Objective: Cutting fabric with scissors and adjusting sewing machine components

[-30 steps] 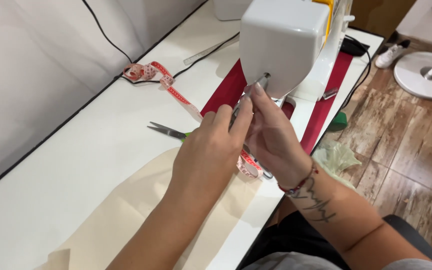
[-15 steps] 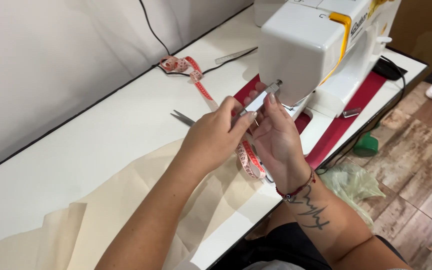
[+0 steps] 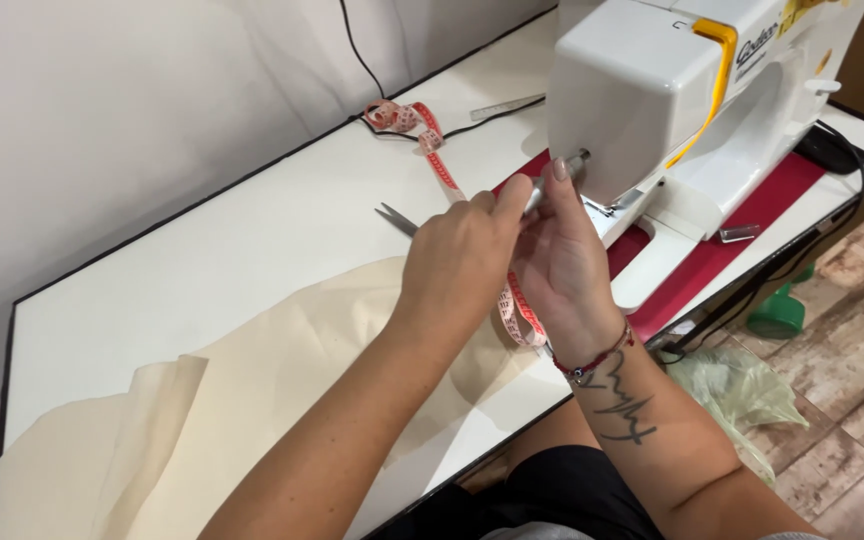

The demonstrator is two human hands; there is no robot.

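Observation:
Both my hands meet at the left end of a white sewing machine (image 3: 672, 90). My left hand (image 3: 457, 265) and my right hand (image 3: 562, 265) pinch a thin silver metal tool (image 3: 575, 160) between their fingers. Its tip touches the machine's end face. A red-and-white measuring tape (image 3: 520, 318) runs under my hands, and its far end is bunched up (image 3: 397, 117) by the wall. Scissors (image 3: 395, 217) lie just left of my left hand, with only the blades showing. Cream fabric (image 3: 282, 370) lies spread under my forearms.
The machine stands on a red mat (image 3: 762, 205) on a white table (image 3: 202, 250) with a black edge. A metal ruler (image 3: 507, 105) and a black cable (image 3: 357, 45) lie at the back. On the floor at right are a green object (image 3: 777, 315) and a plastic bag (image 3: 742, 390).
My hands stay together on the silver tool at the machine's end. The view has swung, so more of the table and fabric shows at the left.

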